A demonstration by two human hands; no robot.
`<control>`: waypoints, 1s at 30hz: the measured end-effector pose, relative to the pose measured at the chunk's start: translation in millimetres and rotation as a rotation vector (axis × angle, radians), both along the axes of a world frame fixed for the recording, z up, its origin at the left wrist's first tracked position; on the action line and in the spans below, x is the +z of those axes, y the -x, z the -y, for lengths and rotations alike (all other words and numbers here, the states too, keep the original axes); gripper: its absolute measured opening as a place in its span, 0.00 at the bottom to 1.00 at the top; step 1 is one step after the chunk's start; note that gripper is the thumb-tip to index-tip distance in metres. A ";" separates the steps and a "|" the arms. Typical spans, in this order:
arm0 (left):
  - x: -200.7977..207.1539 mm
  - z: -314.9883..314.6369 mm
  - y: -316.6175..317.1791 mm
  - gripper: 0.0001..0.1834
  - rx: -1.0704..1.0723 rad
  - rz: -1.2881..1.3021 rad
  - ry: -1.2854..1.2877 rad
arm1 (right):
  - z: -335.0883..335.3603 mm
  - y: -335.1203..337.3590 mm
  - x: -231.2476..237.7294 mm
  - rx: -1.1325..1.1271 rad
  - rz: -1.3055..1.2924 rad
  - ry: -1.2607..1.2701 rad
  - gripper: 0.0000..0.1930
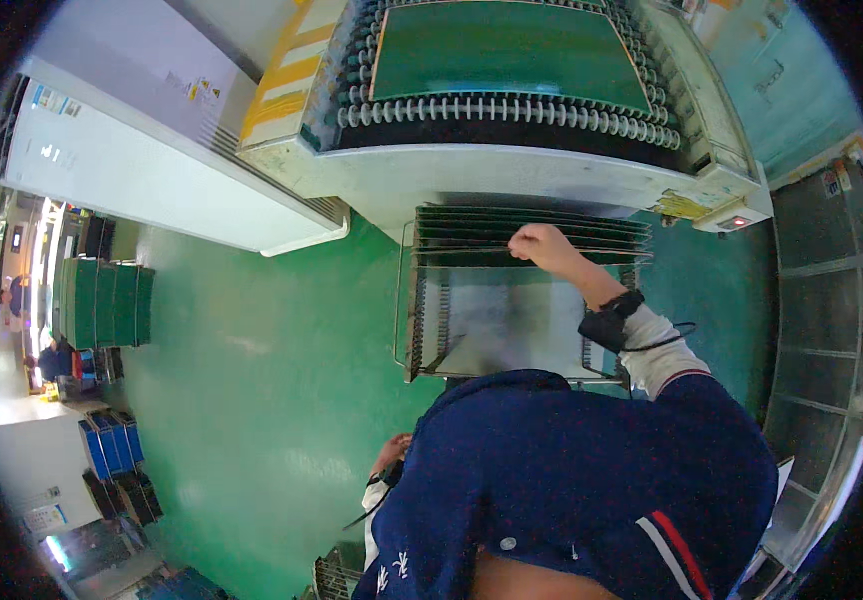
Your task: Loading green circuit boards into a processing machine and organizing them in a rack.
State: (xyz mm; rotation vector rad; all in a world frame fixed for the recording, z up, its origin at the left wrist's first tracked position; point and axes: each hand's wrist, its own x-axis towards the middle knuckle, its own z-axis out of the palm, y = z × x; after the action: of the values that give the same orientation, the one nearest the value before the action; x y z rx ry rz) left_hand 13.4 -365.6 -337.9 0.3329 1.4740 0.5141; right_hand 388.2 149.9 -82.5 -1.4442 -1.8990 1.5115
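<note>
Several thin dark green panels (pixel 452 226) stand on edge, one behind another, in the far part of a wire rack (pixel 410 330) in front of me. My right hand (pixel 544 248) reaches over the rack, its fingers closed at the top edge of the nearest panel (pixel 472 257). A black band (pixel 612 320) with a cable is around my right wrist. My left hand (pixel 392 452) hangs low beside my body, left of the rack. Its fingers are partly hidden by my dark blue clothing (pixel 572 450), and nothing shows in it.
Beyond the rack, a large green panel (pixel 512 50) lies flat on a roller conveyor (pixel 512 108). A white cabinet (pixel 152 170) stands at the left. Racks of green panels (pixel 107 305) and blue panels (pixel 112 445) line the far left. Grey metal framing (pixel 817 350) runs along the right.
</note>
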 end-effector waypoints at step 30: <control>351.4 -242.4 13.8 0.16 1.195 0.778 -1.058 | 41.1 9.7 -58.8 0.288 0.740 -0.507 0.14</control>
State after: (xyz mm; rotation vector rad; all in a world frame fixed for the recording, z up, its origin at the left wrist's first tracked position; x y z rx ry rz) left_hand -0.5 -123.2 13.5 -0.0164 0.3699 2.1174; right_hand 378.5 108.8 -141.3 -1.6424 -2.7417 0.4875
